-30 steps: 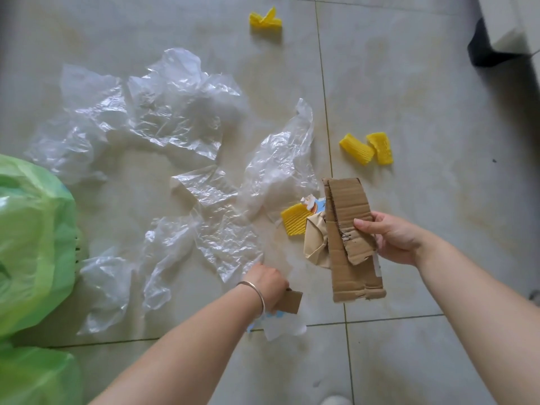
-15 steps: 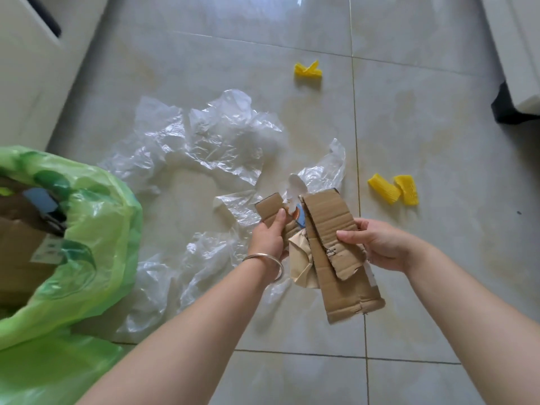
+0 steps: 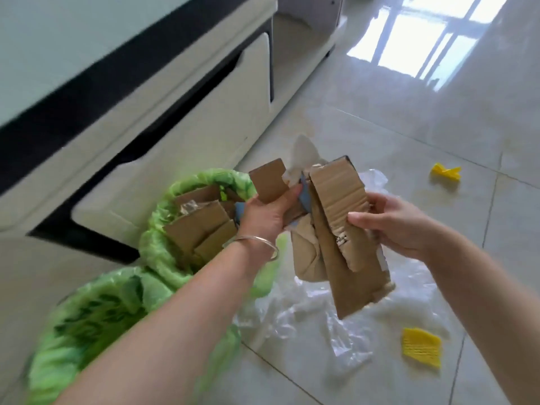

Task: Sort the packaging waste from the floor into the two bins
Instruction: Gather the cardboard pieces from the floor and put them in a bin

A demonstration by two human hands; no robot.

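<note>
My left hand point(image 3: 267, 217) grips a small square cardboard scrap point(image 3: 268, 181) and the left side of a cardboard bundle. My right hand point(image 3: 391, 226) holds the bundle's long brown cardboard strip point(image 3: 344, 235) from the right. Crumpled brown paper point(image 3: 306, 255) hangs under it. Just left of my left hand stands a bin lined with a green bag point(image 3: 159, 247), with cardboard pieces point(image 3: 198, 229) inside. A second green-lined bin point(image 3: 96, 317) sits nearer me, partly behind my left forearm. Clear plastic film point(image 3: 315, 323) lies on the floor under the bundle.
Yellow foam netting pieces lie on the tiles at the lower right point(image 3: 420, 346) and farther right point(image 3: 445, 171). A cream cabinet with dark trim point(image 3: 187, 121) stands right behind the bins. Glossy floor tiles point(image 3: 423, 118) stretch away to the upper right.
My view swung left toward the bins and cabinet. Both hands carried the cardboard bundle left, up to the cardboard-filled bin. My left hand joined its small scrap to the bundle.
</note>
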